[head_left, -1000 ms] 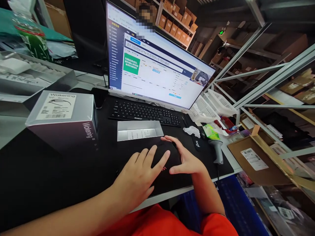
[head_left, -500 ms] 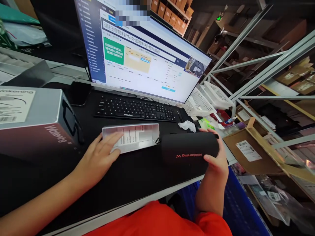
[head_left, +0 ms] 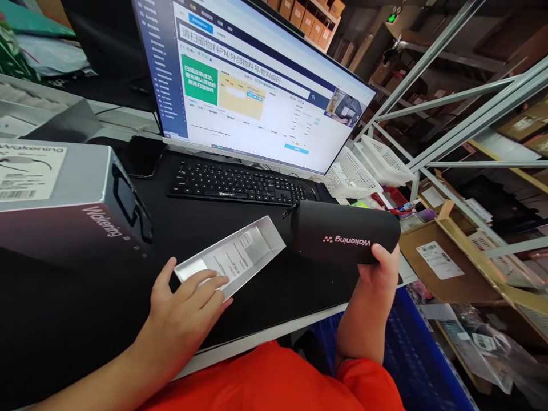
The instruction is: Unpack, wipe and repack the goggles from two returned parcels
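Note:
My right hand point(head_left: 381, 268) grips the right end of a black glasses case point(head_left: 342, 231). The case has "Wakening" printed upside down on its side, and a small dark cord sticks out at its left end. My left hand point(head_left: 186, 302) lies with fingers spread over the near end of a shallow silver-white box tray point(head_left: 268, 231), which sits slanted on the black table. Inside the tray, a sheet of printed text point(head_left: 235, 260) shows. Farther left stands a grey-and-maroon Wakening box point(head_left: 96, 194) with glasses pictured on its end.
Behind the tray are a black keyboard point(head_left: 235, 184) and a lit monitor point(head_left: 257, 120). A phone point(head_left: 143, 157) lies beside the keyboard. White perforated baskets point(head_left: 353, 177) stand at the right back. Past the table edge are an open cardboard carton point(head_left: 415, 245) and a blue crate point(head_left: 411, 342).
The tray has turned, its far end pointing up and right, and my left hand has shifted toward me with it. My right hand has raised the glasses case slightly and moved it right.

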The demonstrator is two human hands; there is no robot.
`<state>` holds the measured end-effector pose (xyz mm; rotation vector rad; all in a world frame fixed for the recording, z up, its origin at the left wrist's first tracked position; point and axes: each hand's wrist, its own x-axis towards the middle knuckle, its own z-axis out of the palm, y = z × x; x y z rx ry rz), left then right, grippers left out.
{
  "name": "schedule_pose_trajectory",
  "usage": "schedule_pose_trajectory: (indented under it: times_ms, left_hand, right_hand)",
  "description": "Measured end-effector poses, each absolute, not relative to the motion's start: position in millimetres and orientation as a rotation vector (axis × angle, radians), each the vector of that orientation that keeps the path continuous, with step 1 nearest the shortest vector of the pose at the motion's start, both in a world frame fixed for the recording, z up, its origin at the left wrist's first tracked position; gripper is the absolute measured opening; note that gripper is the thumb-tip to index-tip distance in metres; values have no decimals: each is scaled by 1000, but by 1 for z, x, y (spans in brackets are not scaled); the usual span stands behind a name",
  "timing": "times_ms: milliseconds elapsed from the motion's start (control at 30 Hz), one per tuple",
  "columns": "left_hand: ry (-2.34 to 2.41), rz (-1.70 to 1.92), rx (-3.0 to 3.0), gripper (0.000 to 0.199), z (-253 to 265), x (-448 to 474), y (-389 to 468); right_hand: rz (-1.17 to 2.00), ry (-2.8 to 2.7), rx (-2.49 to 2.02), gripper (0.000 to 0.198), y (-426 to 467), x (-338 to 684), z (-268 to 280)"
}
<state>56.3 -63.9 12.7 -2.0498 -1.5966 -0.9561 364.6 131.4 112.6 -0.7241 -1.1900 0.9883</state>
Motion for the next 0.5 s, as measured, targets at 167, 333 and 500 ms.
schedule_pose_trajectory:
  times_ms: [167, 333, 500]
  left_hand:
    - [-1607, -987, -2268, 33, 12, 46, -59]
    - [-1549, -348, -2569, 51, 17, 14, 10]
    - [-1339, -27, -2763, 54, 4, 17, 68]
  right_hand:
    - [1045, -1191, -738, 74, 132, 358, 107]
    - [1098, -1188, -746, 68, 128, 357, 102]
    - [1094, -1175, -753, 70, 124, 361, 98]
